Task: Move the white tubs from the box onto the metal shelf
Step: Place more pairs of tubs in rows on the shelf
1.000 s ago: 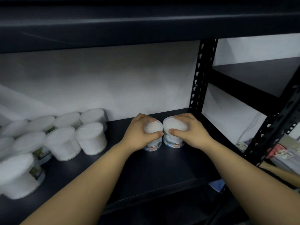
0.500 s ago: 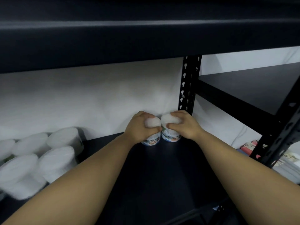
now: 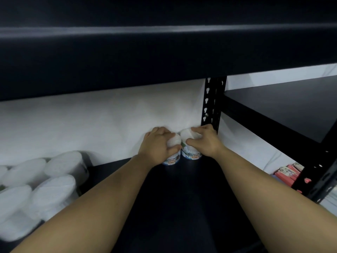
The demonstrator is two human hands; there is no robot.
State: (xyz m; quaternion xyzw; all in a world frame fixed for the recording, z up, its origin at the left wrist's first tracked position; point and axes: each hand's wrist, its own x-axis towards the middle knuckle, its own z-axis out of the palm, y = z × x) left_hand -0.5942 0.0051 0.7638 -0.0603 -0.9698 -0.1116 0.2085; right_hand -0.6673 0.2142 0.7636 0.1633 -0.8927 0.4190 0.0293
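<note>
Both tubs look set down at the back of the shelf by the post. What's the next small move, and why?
Probably let go and draw both hands back. The left hand grips the left tub and the right hand grips the right tub; both tubs appear to stand upright, side by side on the shelf against the white backing, next to the upright post.

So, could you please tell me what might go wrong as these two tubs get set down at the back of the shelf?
The left tub and right tub sit almost touching, so letting go unevenly could tip one into the other. The right hand is close to the black upright post and could knock it when pulling back.
</note>
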